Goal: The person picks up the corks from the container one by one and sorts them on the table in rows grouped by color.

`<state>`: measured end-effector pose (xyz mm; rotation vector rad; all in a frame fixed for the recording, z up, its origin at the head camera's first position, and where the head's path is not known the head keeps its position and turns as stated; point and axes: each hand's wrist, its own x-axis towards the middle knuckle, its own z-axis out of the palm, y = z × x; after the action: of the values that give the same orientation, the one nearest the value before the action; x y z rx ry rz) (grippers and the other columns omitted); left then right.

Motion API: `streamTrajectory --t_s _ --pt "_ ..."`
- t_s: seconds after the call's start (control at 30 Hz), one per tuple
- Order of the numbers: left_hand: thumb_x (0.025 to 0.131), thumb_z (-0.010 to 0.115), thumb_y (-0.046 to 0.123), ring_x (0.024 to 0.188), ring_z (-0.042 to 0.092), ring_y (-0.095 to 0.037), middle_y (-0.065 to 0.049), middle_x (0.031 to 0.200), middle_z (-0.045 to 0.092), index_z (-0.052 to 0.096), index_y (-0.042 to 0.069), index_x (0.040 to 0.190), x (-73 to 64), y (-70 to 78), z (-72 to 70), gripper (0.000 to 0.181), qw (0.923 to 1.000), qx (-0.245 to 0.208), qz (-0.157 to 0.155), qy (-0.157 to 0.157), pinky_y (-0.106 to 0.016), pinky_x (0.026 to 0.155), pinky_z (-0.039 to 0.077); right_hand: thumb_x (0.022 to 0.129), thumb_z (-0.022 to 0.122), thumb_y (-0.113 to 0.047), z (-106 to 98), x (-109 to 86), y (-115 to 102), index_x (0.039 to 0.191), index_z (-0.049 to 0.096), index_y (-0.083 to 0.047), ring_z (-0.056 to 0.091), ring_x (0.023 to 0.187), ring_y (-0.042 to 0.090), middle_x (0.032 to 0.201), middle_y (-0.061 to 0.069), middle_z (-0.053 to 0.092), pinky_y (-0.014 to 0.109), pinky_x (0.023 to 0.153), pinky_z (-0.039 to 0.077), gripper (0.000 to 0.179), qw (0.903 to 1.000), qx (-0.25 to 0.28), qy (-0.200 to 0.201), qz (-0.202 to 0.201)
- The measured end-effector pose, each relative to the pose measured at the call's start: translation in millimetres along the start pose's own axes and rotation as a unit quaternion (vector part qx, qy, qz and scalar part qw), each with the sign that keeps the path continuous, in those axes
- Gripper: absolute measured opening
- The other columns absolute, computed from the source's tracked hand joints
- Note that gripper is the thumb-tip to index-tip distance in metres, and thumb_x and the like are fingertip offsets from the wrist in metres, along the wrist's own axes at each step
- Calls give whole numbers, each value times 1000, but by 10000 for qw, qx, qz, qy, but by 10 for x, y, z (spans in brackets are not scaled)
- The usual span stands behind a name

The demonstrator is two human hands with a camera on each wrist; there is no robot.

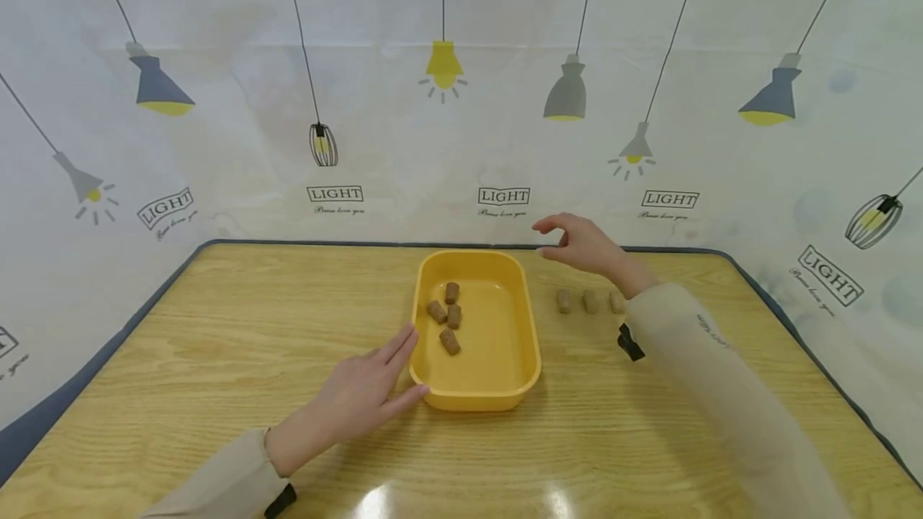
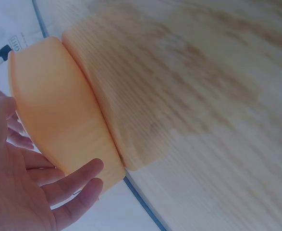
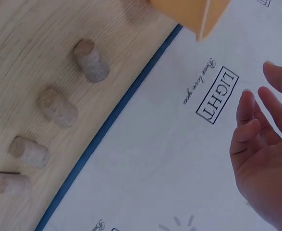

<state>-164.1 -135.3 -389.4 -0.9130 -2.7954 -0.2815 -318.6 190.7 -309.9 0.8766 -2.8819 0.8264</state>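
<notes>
On the near part of the wooden table [image 1: 216, 343]: left hand [image 1: 360, 397] flat on the surface, fingers straight and slightly spread, thumb tip and fingertips touching the near left corner of the yellow tray [image 1: 519, 379]. Nothing gripped. Confirmed by the left wrist view: open palm [image 2: 16, 192] beside the tray's outer wall [image 2: 59, 110], fingers extended along it.

At mid-table: tray resting flat, long side running away from the person. Inside, four brown corks [image 1: 449, 317] grouped toward the left half, three close together and one [image 1: 450, 341] a little nearer. Right half of the tray floor bare.

To the right of the tray: row of loose corks [image 1: 563, 300] lying on their sides on the table, three visible from the head view, the last partly hidden by the right sleeve [image 1: 692, 359]. Four corks [image 3: 90, 60] in a line in the right wrist view, each apart from the next.

Beyond the tray's far right corner: right hand [image 1: 580, 243] raised above the table, holding nothing, fingers loosely curved and apart, thumb separated from the index finger. Same reading in the right wrist view: relaxed hand [image 3: 263, 144], fingers unclenched.

Behind the table: white backdrop [image 1: 505, 102] printed with hanging lamps and the word LIGHT.
</notes>
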Motion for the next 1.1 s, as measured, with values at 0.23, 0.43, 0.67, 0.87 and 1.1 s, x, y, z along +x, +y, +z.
streamTrajectory --t_s 0.23,0.43,0.67,0.87,1.1 --pt "88 38 54 102 54 -26 -10 139 30 31 3 136 -2 -6 7 70 10000 57 3 -10 -25 46 40 84 60 -15 180 225 -320 118 52 0 52 87 27 113 16 53 38 76 42 38 9995 -53 -241 -213" --pt "88 38 54 102 54 -26 -10 139 31 32 3 136 -1 -9 8 71 10000 44 25 4 -26 46 41 84 60 -16 340 373 -544 117 54 0 51 95 28 113 15 54 36 78 42 37 9980 -234 -392 -439" --pt "89 36 54 101 54 -26 -10 139 30 32 3 136 -3 -7 0 70 9999 118 20 -10 -32 55 47 84 60 -17 491 509 -699 118 54 -2 52 95 24 113 14 54 34 81 42 38 9981 -242 -416 -372" --pt "89 37 54 102 54 -26 -10 139 30 31 2 136 -3 -1 -8 70 9999 120 31 -22 -32 55 47 83 61 -16 615 596 -742 117 54 -1 49 103 24 113 13 54 33 85 39 38 9988 -104 -422 -245" --pt "89 37 53 101 54 -26 -10 139 30 31 2 136 -1 4 -15 69 9999 99 26 -33 -31 53 46 84 60 -16 772 641 -766 118 54 -2 47 106 25 114 12 54 34 89 35 38 9987 141 -482 12"
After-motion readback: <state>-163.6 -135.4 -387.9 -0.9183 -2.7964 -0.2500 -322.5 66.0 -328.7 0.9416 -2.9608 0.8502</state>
